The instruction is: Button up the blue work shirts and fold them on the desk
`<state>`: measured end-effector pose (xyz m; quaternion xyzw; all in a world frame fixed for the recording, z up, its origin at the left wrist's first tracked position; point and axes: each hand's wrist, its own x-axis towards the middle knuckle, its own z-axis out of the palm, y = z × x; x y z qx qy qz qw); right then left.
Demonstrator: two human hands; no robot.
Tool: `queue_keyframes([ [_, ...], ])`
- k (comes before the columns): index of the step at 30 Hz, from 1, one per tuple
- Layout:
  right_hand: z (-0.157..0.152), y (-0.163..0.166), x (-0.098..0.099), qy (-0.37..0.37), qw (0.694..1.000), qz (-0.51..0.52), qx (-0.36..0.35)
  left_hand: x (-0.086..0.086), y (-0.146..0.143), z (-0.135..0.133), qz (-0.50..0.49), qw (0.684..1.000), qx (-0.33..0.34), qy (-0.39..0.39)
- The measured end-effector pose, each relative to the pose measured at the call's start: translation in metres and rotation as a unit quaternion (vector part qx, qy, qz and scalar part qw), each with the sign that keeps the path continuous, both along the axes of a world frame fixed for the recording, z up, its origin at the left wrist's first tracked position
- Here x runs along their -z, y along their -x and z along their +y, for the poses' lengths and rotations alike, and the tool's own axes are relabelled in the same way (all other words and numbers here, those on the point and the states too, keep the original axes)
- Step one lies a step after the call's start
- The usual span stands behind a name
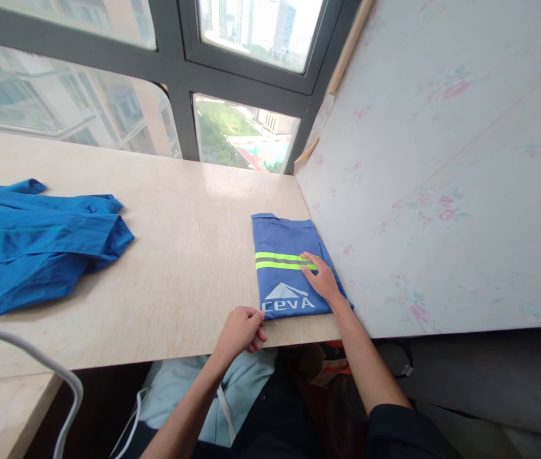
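A folded blue work garment (282,236) lies on the pale stone-patterned ledge, against the wall on its right. Across it runs a yellow-green and grey reflective stripe, and white "ceva" lettering under a triangular logo shows on its near part. At the near left corner, my left hand (242,330) is closed, with thumb and fingers pinching the cloth edge. My right hand (320,277) lies flat on the garment's right side, fingers stretched over the end of the stripe. Farther left, a brighter blue garment (36,248) is spread loosely and wrinkled, partly cut off by the frame.
Grey-framed windows (246,76) stand behind the ledge (179,255). A flower-patterned wall (442,159) bounds the right side. In the lower left, a grey-white curved tube (26,347) crosses the ledge's front edge. My lap and dark items are below.
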<state>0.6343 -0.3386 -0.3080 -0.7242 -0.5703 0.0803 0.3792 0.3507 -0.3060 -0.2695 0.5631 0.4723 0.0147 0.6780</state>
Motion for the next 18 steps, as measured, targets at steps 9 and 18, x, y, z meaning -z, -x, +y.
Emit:
queue_keyframes([
  [9, 0.001, 0.002, 0.000, -0.001, 1.000, -0.007, 0.011, 0.001, 0.001, -0.002, 0.011, 0.999, -0.017, -0.036],
  [18, -0.002, -0.002, 0.001, 0.008, 1.000, -0.011, 0.007, 0.006, -0.006, -0.006, 0.000, 0.998, -0.025, -0.058],
])
